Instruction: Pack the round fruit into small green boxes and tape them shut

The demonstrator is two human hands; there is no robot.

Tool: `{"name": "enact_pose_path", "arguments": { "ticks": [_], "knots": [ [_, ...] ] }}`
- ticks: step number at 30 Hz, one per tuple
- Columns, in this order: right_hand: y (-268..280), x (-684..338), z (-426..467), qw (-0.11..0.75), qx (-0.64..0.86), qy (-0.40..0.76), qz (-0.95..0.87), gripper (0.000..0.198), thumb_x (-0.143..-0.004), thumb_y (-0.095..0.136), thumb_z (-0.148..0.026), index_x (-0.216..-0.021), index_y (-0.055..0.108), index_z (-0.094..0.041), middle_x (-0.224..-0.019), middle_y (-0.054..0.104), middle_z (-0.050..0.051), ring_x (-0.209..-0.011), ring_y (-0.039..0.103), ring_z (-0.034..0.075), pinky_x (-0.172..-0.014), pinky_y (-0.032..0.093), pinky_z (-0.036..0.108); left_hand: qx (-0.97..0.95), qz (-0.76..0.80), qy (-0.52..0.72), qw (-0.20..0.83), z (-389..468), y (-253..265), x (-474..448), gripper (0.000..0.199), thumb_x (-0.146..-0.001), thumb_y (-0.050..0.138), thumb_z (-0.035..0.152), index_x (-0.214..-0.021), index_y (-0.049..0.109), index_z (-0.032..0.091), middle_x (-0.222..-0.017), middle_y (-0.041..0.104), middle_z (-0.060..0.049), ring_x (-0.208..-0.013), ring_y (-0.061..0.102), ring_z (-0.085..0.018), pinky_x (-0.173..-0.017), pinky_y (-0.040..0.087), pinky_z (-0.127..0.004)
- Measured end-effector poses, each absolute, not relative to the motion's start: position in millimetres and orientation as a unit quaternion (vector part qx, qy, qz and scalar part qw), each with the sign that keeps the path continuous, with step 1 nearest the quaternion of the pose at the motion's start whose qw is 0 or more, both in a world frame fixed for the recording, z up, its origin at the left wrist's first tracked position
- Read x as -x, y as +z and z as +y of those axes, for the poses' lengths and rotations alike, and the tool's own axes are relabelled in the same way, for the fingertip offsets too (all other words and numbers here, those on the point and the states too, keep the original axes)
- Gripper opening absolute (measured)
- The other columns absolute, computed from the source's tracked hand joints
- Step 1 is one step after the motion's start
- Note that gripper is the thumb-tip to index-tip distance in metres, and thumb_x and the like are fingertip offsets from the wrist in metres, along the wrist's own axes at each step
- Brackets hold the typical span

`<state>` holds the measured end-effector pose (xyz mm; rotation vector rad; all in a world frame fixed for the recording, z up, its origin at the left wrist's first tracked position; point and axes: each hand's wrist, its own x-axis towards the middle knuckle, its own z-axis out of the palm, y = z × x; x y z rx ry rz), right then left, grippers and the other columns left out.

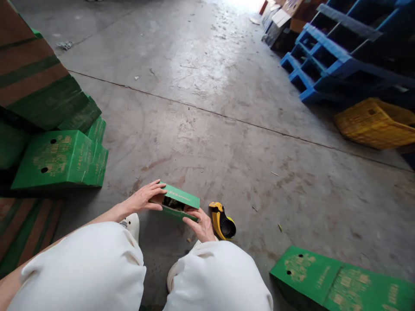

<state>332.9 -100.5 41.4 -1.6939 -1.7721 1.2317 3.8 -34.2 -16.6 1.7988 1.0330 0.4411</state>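
Blue pallets (327, 41) stand at my 2 o'clock, stacked green cartons (48, 162) at 9, yellow crate (366, 123) near 3. Small green box (183, 196) at 7, between the hands; partly open, contents too dark to identify. I have the left hand (147, 198) clasped on its left end, right hand (201, 223) gripping its right end. Yellow-and-black tool (219, 218) on floor, just off the right hand's 3 o'clock.

Matt cardboard box (182, 196), smooth concrete floor (194, 142)
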Motion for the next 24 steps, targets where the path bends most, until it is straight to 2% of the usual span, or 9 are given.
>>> {"name": "enact_pose_path", "arguments": {
  "ticks": [2, 5, 7, 11, 14, 17, 20, 24],
  "knots": [
    [40, -332, -103, 0.188, 0.627, 0.414, -0.633, 0.029, -0.091, 0.074, -0.053, -0.090, 0.080, -0.024, -0.103, 0.075, 0.009, -0.099, 0.073, 0.029, -0.092, 0.062, 0.044, -0.739, 0.437, 0.215, 0.466, -35, -21, -9, 0.054, -0.091, 0.072, 0.060, -0.135, 0.070, 0.027, -0.156, 0.058, -0.010, -0.157, 0.035, -0.033, -0.127, 0.032, -0.052],
    [34, -335, -112, 0.172, 0.656, 0.335, -0.655, 0.033, -0.092, 0.071, -0.055, -0.100, 0.075, -0.023, -0.113, 0.067, 0.013, -0.104, 0.070, 0.031, -0.081, 0.064, 0.042, -0.748, 0.444, 0.245, 0.428, -37, -27, -15, 0.042, -0.094, 0.071, 0.054, -0.127, 0.075, 0.028, -0.147, 0.065, -0.010, -0.151, 0.044, -0.031, -0.126, 0.036, -0.052],
    [33, -339, -116, 0.168, 0.661, 0.272, -0.679, 0.035, -0.093, 0.070, -0.056, -0.109, 0.071, -0.024, -0.123, 0.062, 0.015, -0.114, 0.066, 0.033, -0.087, 0.063, 0.046, -0.753, 0.448, 0.259, 0.406, -39, -31, -17, 0.037, -0.096, 0.070, 0.050, -0.126, 0.076, 0.028, -0.145, 0.067, -0.009, -0.150, 0.047, -0.030, -0.126, 0.035, -0.053],
    [39, -343, -108, 0.156, 0.633, 0.190, -0.734, 0.042, -0.097, 0.068, -0.053, -0.129, 0.065, -0.026, -0.142, 0.057, 0.017, -0.137, 0.052, 0.039, -0.113, 0.046, 0.062, -0.757, 0.457, 0.266, 0.385, -47, -43, -21, 0.032, -0.099, 0.067, 0.046, -0.125, 0.076, 0.030, -0.145, 0.068, -0.009, -0.149, 0.050, -0.029, -0.129, 0.028, -0.057],
    [44, -339, -90, 0.121, 0.584, 0.198, -0.778, 0.053, -0.104, 0.058, -0.040, -0.155, 0.049, -0.027, -0.161, 0.048, 0.014, -0.154, 0.037, 0.037, -0.126, 0.029, 0.063, -0.760, 0.454, 0.273, 0.376, -51, -51, -22, 0.030, -0.101, 0.065, 0.043, -0.127, 0.076, 0.030, -0.146, 0.067, -0.009, -0.147, 0.053, -0.027, -0.130, 0.026, -0.058],
    [39, -325, -71, 0.054, 0.505, 0.235, -0.829, 0.060, -0.107, 0.052, -0.031, -0.165, 0.037, -0.031, -0.169, 0.040, 0.009, -0.158, 0.031, 0.034, -0.129, 0.019, 0.065, -0.767, 0.454, 0.284, 0.355, -52, -55, -22, 0.030, -0.103, 0.062, 0.039, -0.129, 0.074, 0.031, -0.146, 0.067, -0.008, -0.146, 0.053, -0.026, -0.131, 0.026, -0.057],
    [28, -308, -60, 0.007, 0.488, 0.237, -0.840, 0.070, -0.104, 0.058, -0.035, -0.169, 0.030, -0.031, -0.173, 0.031, 0.010, -0.159, 0.029, 0.038, -0.127, 0.011, 0.072, -0.779, 0.460, 0.277, 0.323, -52, -52, -25, 0.029, -0.105, 0.058, 0.036, -0.129, 0.074, 0.030, -0.146, 0.067, -0.008, -0.146, 0.054, -0.026, -0.132, 0.022, -0.057],
    [20, -299, -56, -0.018, 0.498, 0.224, -0.838, 0.071, -0.103, 0.060, -0.035, -0.168, 0.031, -0.036, -0.174, 0.029, 0.007, -0.155, 0.034, 0.041, -0.125, 0.012, 0.075, -0.817, 0.439, 0.222, 0.300, -54, -39, -42, 0.037, -0.109, 0.046, 0.027, -0.139, 0.068, 0.028, -0.151, 0.063, -0.009, -0.150, 0.049, -0.023, -0.134, 0.018, -0.052]
  ]
}}
